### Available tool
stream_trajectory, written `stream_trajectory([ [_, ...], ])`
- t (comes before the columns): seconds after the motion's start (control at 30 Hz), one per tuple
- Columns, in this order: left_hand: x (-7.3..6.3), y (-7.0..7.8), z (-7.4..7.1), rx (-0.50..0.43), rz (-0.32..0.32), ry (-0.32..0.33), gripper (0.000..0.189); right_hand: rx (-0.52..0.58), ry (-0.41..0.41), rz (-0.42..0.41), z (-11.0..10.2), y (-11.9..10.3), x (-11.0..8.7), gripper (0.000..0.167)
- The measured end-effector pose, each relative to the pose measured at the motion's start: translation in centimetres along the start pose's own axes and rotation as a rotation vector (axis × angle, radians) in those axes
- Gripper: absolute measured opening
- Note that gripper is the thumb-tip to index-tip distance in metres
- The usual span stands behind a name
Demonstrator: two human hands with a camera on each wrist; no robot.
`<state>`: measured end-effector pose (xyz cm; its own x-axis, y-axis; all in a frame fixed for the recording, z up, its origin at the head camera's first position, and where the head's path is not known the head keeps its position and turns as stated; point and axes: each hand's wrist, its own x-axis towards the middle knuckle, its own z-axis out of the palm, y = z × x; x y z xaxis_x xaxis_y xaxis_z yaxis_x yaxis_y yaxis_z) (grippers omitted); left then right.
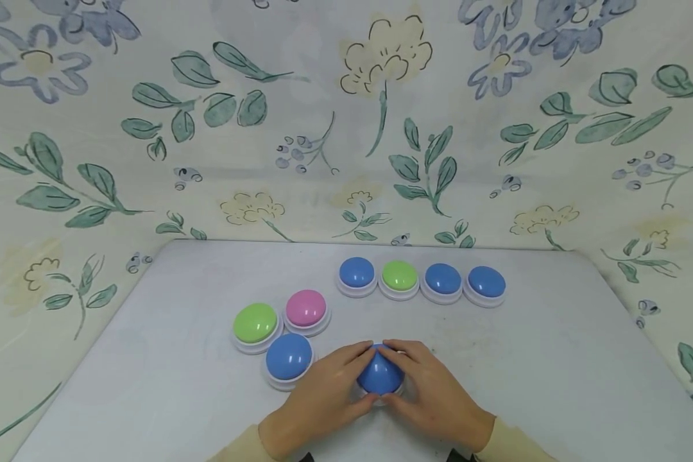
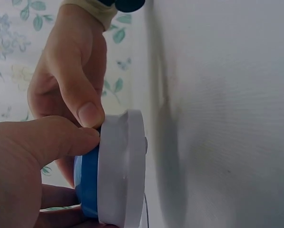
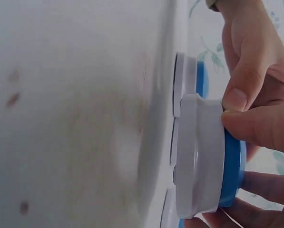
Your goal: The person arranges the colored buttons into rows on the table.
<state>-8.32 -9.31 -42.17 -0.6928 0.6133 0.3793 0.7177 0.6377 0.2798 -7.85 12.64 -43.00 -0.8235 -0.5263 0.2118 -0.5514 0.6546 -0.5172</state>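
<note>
Evenly, the held button (image 1: 380,372) is flanked by the left hand (image 1: 326,393) and right hand (image 1: 439,396), neither nearer; round, without a long axis, it is clasped in both grips, fingers curved about it. Leftward on the table (image 1: 179,308), another blue button (image 1: 289,357) is set near.

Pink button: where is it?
Head view, left of centre: the pink button sits beyond a blue button, with a green button close on its left.
</note>
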Motion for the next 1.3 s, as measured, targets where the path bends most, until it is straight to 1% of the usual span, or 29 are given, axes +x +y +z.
stream_trajectory([
  [0.17, 0.9, 0.5, 0.1, 0.007, -0.012, -0.044, 0.063, 0.001, 0.039, -0.031, -0.3, 0.8, -0.5, 0.064],
  [0.3, 1.7, 0.8, 0.4, -0.001, -0.004, -0.074, 0.063, -0.016, 0.076, -0.049, -0.5, 1.3, -1.0, 0.063],
  [0.43, 2.5, 1.1, 1.0, 0.012, 0.019, -0.074, 0.062, -0.018, 0.099, -0.038, -0.8, 1.9, -1.5, 0.064],
  [0.67, 4.0, 2.0, 1.6, 0.059, 0.048, -0.067, 0.060, -0.022, 0.179, -0.064, -1.5, 3.4, -2.4, 0.069],
  [0.87, 5.2, 2.6, 2.1, 0.075, 0.069, -0.071, 0.060, 0.002, 0.196, -0.038, -2.2, 4.5, -2.9, 0.068],
  [1.1, 6.2, 3.1, 3.0, 0.087, 0.102, -0.061, 0.060, 0.024, 0.212, -0.016, -2.8, 5.5, -3.6, 0.071],
  [1.3, 7.4, 3.5, 3.3, 0.091, 0.100, -0.085, 0.060, 0.057, 0.242, 0.031, -3.5, 6.2, -4.0, 0.075],
])
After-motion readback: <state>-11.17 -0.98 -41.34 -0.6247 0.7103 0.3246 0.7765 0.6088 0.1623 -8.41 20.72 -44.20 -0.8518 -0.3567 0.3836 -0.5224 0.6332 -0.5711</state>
